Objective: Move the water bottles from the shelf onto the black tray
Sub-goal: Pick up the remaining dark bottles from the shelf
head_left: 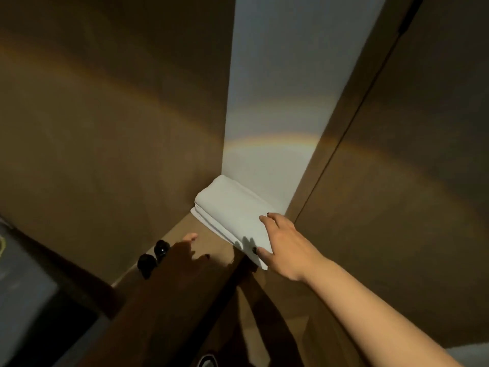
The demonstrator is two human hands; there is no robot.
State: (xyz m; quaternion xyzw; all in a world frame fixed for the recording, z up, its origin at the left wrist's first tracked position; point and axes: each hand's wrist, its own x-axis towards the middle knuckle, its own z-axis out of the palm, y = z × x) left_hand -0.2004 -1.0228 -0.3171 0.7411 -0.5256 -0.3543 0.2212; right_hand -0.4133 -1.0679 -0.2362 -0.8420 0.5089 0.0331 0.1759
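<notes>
**Both hands reach into a dim wooden shelf**

The right hand (284, 246) lies with fingers spread on a folded white cloth stack (232, 215) at the brown wooden shelf's (209, 245) back corner. The left hand (185, 251), in shadow, reaches with fingers extended and holds nothing, just beside two dark-capped water bottles (153, 256) standing at the shelf's left edge.
</notes>
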